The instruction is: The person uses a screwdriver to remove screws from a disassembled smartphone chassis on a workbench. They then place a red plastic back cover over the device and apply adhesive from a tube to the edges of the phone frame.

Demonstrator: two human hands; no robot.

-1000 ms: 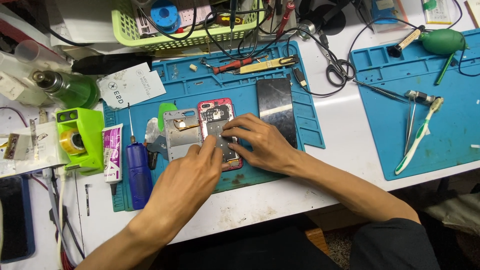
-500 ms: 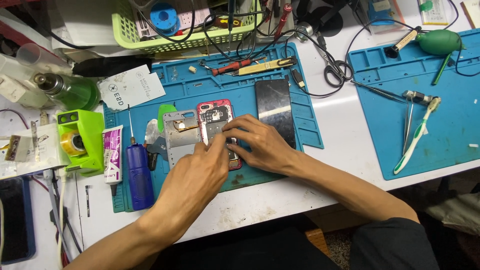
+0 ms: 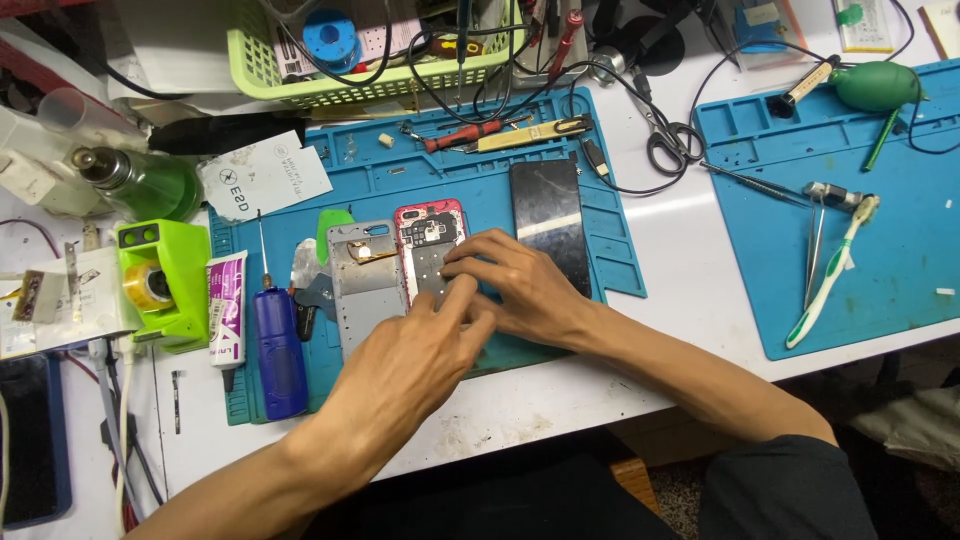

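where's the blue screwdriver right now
In the head view the blue screwdriver lies on the left part of the blue work mat, tip pointing away, between the white glue tube and the grey phone back plate.

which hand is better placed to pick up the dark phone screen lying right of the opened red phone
Probably the right hand. It rests beside the dark screen, fingers on the red phone. The left hand sits lower and would have to cross over.
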